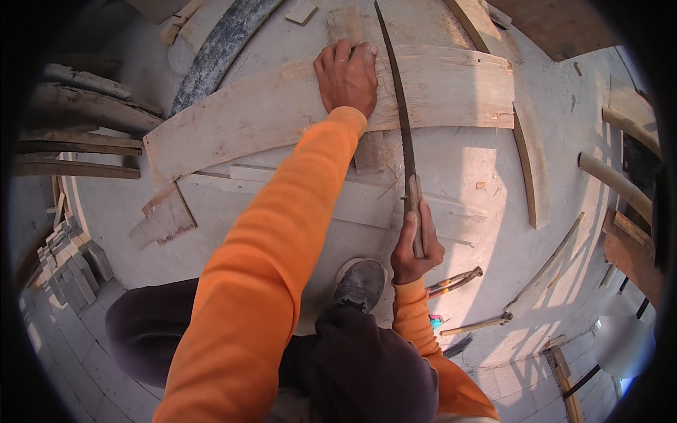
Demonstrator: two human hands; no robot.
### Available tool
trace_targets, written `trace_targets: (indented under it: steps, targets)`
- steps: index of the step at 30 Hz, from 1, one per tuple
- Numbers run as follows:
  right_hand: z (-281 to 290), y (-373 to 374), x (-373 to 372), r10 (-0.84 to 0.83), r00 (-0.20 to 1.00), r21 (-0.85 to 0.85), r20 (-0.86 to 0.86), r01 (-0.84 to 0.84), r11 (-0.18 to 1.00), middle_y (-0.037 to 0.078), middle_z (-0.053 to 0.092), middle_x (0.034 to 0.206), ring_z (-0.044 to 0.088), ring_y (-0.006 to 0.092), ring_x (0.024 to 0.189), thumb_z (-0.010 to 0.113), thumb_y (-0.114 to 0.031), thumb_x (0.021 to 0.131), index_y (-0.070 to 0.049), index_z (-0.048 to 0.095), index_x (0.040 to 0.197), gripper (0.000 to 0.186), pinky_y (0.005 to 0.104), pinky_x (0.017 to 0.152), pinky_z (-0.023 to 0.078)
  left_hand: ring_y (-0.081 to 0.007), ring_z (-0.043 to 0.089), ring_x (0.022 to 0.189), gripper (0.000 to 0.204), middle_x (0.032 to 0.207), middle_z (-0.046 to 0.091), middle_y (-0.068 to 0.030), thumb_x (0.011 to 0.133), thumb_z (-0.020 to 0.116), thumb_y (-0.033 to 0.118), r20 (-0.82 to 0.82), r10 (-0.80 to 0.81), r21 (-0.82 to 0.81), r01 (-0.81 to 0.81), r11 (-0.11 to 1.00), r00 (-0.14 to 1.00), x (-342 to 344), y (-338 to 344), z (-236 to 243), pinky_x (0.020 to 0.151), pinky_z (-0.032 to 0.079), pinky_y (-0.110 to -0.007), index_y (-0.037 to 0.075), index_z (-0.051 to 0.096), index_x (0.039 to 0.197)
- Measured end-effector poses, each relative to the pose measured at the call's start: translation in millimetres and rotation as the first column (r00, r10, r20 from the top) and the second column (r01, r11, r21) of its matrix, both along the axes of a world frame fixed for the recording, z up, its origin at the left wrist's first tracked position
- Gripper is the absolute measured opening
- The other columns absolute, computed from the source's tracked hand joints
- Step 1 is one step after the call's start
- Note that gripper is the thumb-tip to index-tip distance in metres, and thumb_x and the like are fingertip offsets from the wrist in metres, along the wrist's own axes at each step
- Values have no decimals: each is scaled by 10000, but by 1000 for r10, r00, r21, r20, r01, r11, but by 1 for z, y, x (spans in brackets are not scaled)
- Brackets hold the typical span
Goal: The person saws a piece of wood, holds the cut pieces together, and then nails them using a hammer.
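Note:
A wide wooden board lies crosswise in front of me, its long edges bent in this view. My left hand presses on its top, fingers bent toward the far edge, holding it. Closed round the wooden handle of a handsaw is my right hand. The long, narrow, toothed blade points away from me and crosses over the board, just right of my left hand. Whether the teeth have cut into the wood I cannot tell. Under the board, a short wood block sticks out on the near side.
Pincers and a hammer lie on the floor right of my foot. Timber pieces are piled at the left, above stacked grey blocks. A dark-stained plank lies beyond the board. Round poles stand out at the right.

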State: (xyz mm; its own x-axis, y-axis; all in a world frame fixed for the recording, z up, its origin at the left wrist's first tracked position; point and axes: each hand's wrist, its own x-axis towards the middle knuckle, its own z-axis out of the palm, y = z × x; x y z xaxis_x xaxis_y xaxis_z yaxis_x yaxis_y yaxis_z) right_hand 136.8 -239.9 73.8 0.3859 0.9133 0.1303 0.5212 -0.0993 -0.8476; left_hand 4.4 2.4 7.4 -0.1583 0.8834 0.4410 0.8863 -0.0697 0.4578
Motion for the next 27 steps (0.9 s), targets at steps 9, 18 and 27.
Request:
trace_targets:
  steps: [9,18,27]
  targets:
    - [22,-73,7,-28,997,-167,-77,15,986,266,743,1064,751,266,936,622,-22,954,126,665,1224,311,319,832,572,-291,542,1108,228,1097,670,-43,987,617,282,7,14,18,-14,1000,1000,3,0,-5,1010,395,-424,121,775,1020]
    - [-4,89,-14,15,989,50,-148,-8,999,258,737,1096,768,273,910,693,-26,912,80,683,1230,335,313,785,587,-283,545,1115,199,1107,660,-39,982,626,257,-40,-1,11,1,1000,999,4,-1,-5,1018,391,-425,126,770,1021]
    - [14,-62,13,31,994,-321,100,3,947,288,729,1088,758,307,936,606,-73,964,154,647,1223,347,361,844,586,-291,542,1113,178,1109,657,-43,979,634,240,-41,1,38,0,999,999,3,1,-4,1019,384,-434,134,772,1020]
